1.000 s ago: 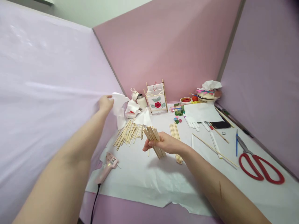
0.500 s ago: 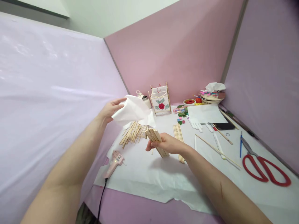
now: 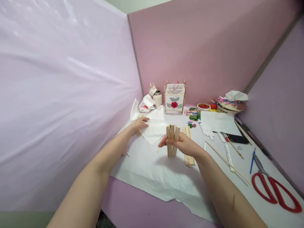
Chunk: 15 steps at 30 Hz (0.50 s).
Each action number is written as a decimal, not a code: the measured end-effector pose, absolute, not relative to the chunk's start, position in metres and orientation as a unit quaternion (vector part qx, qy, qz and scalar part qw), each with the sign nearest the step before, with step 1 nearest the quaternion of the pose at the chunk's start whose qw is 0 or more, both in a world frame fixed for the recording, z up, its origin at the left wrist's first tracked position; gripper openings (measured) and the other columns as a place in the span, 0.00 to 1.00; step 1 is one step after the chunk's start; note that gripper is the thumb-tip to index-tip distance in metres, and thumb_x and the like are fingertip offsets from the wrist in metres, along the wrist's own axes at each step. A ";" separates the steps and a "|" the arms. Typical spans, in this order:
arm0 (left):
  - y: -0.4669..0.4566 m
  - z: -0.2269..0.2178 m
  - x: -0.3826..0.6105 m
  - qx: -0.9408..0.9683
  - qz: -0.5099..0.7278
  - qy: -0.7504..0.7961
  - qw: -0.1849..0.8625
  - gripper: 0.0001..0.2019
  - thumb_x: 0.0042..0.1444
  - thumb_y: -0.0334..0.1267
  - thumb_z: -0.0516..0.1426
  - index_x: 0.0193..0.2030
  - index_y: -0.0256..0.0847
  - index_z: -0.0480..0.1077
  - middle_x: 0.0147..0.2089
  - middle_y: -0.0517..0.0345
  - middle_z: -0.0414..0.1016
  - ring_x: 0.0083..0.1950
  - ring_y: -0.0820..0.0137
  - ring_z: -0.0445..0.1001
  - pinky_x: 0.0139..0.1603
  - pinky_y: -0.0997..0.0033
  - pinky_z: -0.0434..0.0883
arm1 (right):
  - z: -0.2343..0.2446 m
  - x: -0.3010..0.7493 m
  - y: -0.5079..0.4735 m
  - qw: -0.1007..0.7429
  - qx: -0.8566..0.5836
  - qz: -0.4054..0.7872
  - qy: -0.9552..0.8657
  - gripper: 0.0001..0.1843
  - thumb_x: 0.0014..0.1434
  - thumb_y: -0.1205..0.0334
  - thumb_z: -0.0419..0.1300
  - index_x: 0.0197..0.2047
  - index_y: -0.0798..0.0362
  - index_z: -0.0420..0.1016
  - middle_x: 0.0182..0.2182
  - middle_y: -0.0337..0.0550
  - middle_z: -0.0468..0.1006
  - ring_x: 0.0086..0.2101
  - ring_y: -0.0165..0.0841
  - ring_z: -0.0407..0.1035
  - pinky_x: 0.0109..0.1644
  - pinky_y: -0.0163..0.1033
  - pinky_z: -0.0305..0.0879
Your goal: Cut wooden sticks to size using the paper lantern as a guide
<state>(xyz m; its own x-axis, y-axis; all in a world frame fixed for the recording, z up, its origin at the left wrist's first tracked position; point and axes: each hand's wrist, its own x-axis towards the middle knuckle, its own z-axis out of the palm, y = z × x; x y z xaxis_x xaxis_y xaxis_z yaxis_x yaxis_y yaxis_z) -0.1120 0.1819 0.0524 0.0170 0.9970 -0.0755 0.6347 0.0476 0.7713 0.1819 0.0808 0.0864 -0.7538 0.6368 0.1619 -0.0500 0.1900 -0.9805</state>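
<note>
My right hand (image 3: 184, 145) is closed round a bundle of wooden sticks (image 3: 172, 140), held upright with its lower end on the white paper sheet (image 3: 156, 171). My left hand (image 3: 140, 123) lies on a white tissue sheet (image 3: 154, 128), fingers stretched flat along its left edge. That tissue covers most of a loose pile of sticks (image 3: 137, 133). A second row of sticks (image 3: 188, 145) lies flat just right of my right hand.
A small paper lantern (image 3: 175, 100) with a red flower stands at the back, a jar (image 3: 157, 98) and crumpled tissues beside it. White paper (image 3: 217, 122), markers, a phone (image 3: 234, 138), skewers and red scissors (image 3: 276, 190) lie to the right. Purple partitions enclose the table.
My left hand brought the white tissue down from the air and laid it over the loose stick pile. My right hand turned the stick bundle from slanted to upright.
</note>
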 end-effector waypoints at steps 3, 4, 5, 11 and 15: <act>0.178 0.048 -0.118 0.624 0.278 0.655 0.322 0.32 0.38 0.41 0.65 0.54 0.41 0.71 0.59 0.47 0.70 0.61 0.55 0.66 0.56 0.65 0.64 | 0.088 0.184 0.081 0.275 -0.227 0.585 -0.728 0.13 0.65 0.57 0.54 0.41 0.51 0.78 0.42 0.45 0.81 0.47 0.38 0.73 0.53 0.47 0.66; 0.176 0.048 -0.119 0.623 0.279 0.657 0.319 0.31 0.39 0.43 0.65 0.55 0.42 0.70 0.58 0.48 0.71 0.60 0.55 0.67 0.55 0.65 0.65 | 0.089 0.185 0.080 0.273 -0.228 0.583 -0.730 0.13 0.65 0.56 0.54 0.42 0.51 0.78 0.43 0.45 0.81 0.47 0.38 0.73 0.53 0.47 0.66; 0.173 0.048 -0.121 0.624 0.281 0.658 0.315 0.30 0.41 0.44 0.64 0.55 0.43 0.70 0.57 0.48 0.72 0.58 0.56 0.68 0.53 0.66 0.65 | 0.089 0.184 0.080 0.271 -0.227 0.581 -0.733 0.13 0.65 0.56 0.54 0.42 0.51 0.79 0.42 0.45 0.81 0.47 0.38 0.73 0.53 0.46 0.66; 0.157 0.065 -0.106 0.642 0.275 0.649 0.301 0.20 0.47 0.47 0.59 0.47 0.42 0.71 0.45 0.50 0.77 0.47 0.59 0.73 0.41 0.67 0.67 | 0.094 0.172 0.068 0.240 -0.234 0.546 -0.768 0.14 0.66 0.56 0.53 0.42 0.49 0.79 0.42 0.42 0.80 0.45 0.35 0.72 0.50 0.41 0.65; 0.153 0.095 -0.075 0.696 0.243 0.606 0.299 0.14 0.48 0.46 0.56 0.38 0.40 0.72 0.39 0.54 0.76 0.40 0.62 0.73 0.35 0.69 0.68 | 0.103 0.157 0.044 0.228 -0.224 0.505 -0.802 0.13 0.66 0.58 0.53 0.42 0.49 0.79 0.40 0.38 0.80 0.38 0.30 0.72 0.43 0.35 0.64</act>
